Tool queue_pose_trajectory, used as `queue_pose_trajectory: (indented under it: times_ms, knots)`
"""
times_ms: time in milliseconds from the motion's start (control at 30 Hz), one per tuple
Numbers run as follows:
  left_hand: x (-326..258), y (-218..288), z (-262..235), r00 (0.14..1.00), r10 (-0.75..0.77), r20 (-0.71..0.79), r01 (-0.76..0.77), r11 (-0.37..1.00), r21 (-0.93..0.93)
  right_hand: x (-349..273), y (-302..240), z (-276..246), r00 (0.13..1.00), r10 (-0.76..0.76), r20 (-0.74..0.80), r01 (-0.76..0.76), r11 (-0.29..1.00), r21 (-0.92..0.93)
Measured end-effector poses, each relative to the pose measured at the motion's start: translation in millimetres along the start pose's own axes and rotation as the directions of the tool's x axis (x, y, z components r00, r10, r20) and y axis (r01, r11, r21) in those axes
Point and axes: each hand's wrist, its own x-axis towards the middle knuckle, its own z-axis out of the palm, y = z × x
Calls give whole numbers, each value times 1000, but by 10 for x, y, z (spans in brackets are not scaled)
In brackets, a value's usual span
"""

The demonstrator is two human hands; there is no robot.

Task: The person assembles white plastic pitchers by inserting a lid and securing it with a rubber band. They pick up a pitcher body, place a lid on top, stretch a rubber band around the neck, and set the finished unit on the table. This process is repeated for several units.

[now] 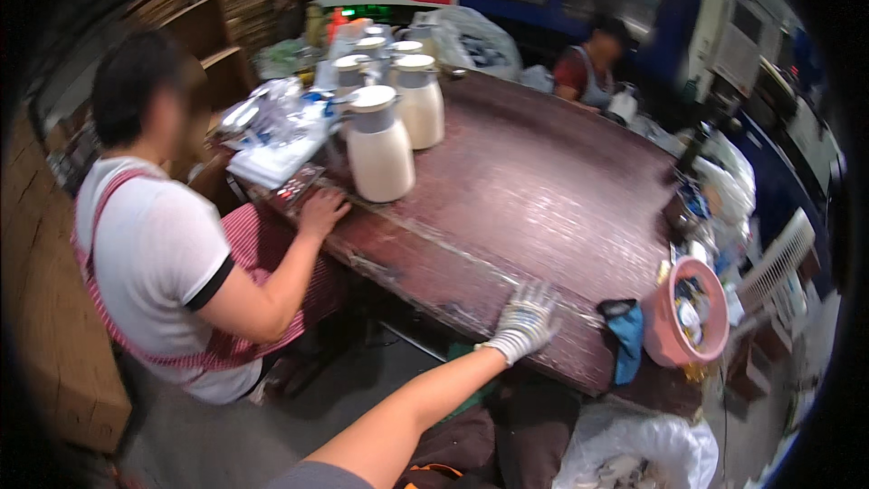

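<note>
My left hand (525, 321), in a white-and-grey striped work glove, lies palm down on the near edge of a dark reddish-brown table (543, 190). Its fingers are stretched out and blurred a little, and I see nothing held in them. Nearest to it, on the right, a blue cloth (625, 340) hangs over the table edge beside a pink bucket (659, 326) of small mixed items. Farther off to the left, several cream vacuum jugs with grey tops stand together, the front jug (380, 158) closest. My right hand is not in view.
A co-worker (163, 244) in a red checked apron sits at the left, one hand on the table. Another person (593, 63) is at the far side. Clear plastic wrapping (276, 113) lies by the jugs. A white plastic bag (643, 444) and a fan (778, 258) stand right.
</note>
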Motion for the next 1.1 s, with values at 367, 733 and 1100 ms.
queue_pose_trajectory:
  times_ms: [367, 733, 1100]
  knots:
    - [-15, 35, -19, 1000, -2, 28, 3, 999, -35, 7, 270, 427, 956, 46, 291, -43, 999, -17]
    - [-3, 41, 1, 1000, -4, 29, 5, 999, -43, 1073, -600, -1012, 975, 22, 220, -28, 999, 25]
    - [12, 7, -13, 998, -41, -40, 33, 983, -182, 2466, -1288, -1535, 670, -388, -633, 565, 819, 96]
